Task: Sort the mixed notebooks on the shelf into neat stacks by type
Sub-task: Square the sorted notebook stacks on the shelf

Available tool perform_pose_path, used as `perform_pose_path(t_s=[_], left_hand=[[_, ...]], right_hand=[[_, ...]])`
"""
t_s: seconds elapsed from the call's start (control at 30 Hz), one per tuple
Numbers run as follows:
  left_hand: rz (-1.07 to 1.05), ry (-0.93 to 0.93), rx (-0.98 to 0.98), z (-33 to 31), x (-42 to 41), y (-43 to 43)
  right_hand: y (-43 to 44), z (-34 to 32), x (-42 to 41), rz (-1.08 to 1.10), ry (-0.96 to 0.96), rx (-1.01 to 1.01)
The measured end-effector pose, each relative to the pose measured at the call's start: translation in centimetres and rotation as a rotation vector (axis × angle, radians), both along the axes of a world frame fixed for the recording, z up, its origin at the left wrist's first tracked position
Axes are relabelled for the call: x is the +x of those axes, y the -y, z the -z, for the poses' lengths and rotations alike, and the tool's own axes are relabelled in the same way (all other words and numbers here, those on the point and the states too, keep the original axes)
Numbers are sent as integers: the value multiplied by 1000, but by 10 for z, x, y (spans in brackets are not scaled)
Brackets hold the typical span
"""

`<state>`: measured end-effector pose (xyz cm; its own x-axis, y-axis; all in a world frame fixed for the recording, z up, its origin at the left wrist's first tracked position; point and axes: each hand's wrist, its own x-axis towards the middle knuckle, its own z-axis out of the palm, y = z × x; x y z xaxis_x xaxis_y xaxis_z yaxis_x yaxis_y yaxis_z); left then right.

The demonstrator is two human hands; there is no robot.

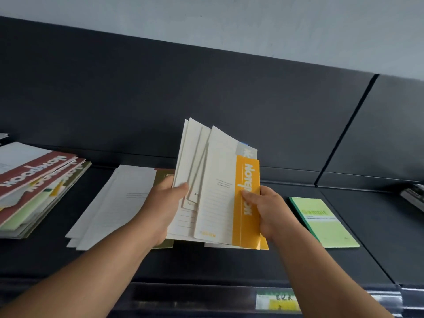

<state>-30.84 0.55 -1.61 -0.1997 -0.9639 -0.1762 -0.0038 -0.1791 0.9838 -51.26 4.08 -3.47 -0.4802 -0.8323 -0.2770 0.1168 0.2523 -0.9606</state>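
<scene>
I hold a fanned bundle of several notebooks upright above the dark shelf. My left hand grips the cream-covered ones at their left edge, thumb on the front. My right hand pinches the yellow-spined notebook marked "Notebook" at the bundle's right. A mixed pile of red, green and white notebooks lies at the left. White notebooks lie flat just left of my left hand. A single green notebook lies to the right.
An olive notebook peeks out under the bundle, mostly hidden. The shelf's dark back panel rises behind. A price label sits on the front rail. Some dark items show at the right edge.
</scene>
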Motion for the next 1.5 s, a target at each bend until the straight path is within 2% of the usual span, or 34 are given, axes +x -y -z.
perform_pose_path(t_s=[0.23,0.47,0.67,0.77,0.93,1.13,1.23,1.3,1.4,1.43,1.5], left_hand=[[-132,-20,-31,3,-25,-19],[-204,61,-195,-16,-27,-24],[-243,97,-228,-28,-22,-19],[-292,107,-218,-30,-14,-14],[-362,145,-234,-32,9,-3],[-371,82,-178,-35,30,2],[-358,45,-130,-33,36,3],[-333,19,-100,-30,40,5],[-299,12,-72,-25,45,5],[-295,18,-73,-24,48,4],[-294,16,-89,-21,55,4]], right_hand=[[6,6,-34,-131,46,43],[16,18,-48,-180,207,68],[19,21,-51,-166,179,87],[20,22,-56,-102,45,90],[18,34,-62,40,-309,101],[23,40,-46,-33,-609,251],[26,27,-29,-57,-752,176],[28,11,-12,-108,-599,8],[29,-14,23,-288,-95,-77],[31,-15,33,-330,-4,-69],[38,-13,49,-357,17,-65]])
